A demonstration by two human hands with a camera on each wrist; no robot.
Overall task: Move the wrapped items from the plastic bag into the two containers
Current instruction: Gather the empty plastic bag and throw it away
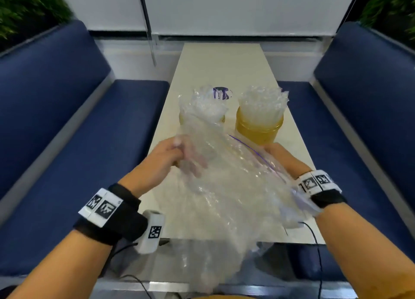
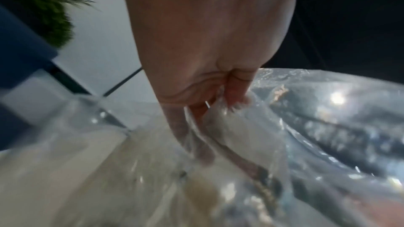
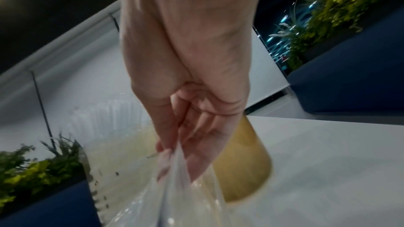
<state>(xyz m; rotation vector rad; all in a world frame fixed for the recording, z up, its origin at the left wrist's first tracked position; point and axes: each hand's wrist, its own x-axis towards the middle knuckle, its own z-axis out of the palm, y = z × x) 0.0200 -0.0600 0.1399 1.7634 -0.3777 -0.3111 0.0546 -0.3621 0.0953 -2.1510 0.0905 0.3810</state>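
Observation:
A large clear plastic bag (image 1: 226, 186) hangs over the near half of the table, held between both hands. My left hand (image 1: 166, 157) grips the bag's left edge, its fingers partly inside the film (image 2: 220, 110). At the right edge my right hand (image 1: 280, 157) pinches the bag's rim (image 3: 174, 167) between thumb and fingers. Behind the bag stand two yellow containers, the left one (image 1: 184, 119) partly hidden by the plastic, the right one (image 1: 259, 128) in plain sight. Both are stuffed with clear wrapped items (image 1: 261, 103) that stick up above their rims. I cannot tell what is left in the bag.
The narrow pale table (image 1: 222, 60) runs away from me between two blue benches (image 1: 101, 146). A small purple-and-white object (image 1: 221, 93) lies behind the left container. Cables hang at the near table edge (image 1: 314, 233). Plants stand behind the bench backs.

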